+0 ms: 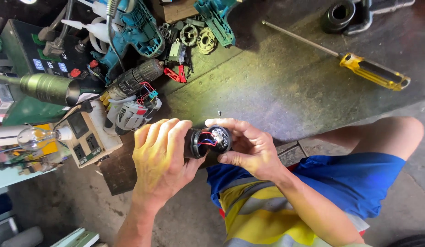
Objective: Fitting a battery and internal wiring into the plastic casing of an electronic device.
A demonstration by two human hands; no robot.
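Left hand: the left hand (161,155) is closed round the black motor housing (194,142), held just above the workbench (276,91) edge
Right hand: the right hand (247,148) is pinched on the round end cap (219,138)
Step in hand: the cap is judged to be half parted, red and blue wires (207,141) bridging the gap
Next move: a slow, straight motion is called for, so the wires are not strained
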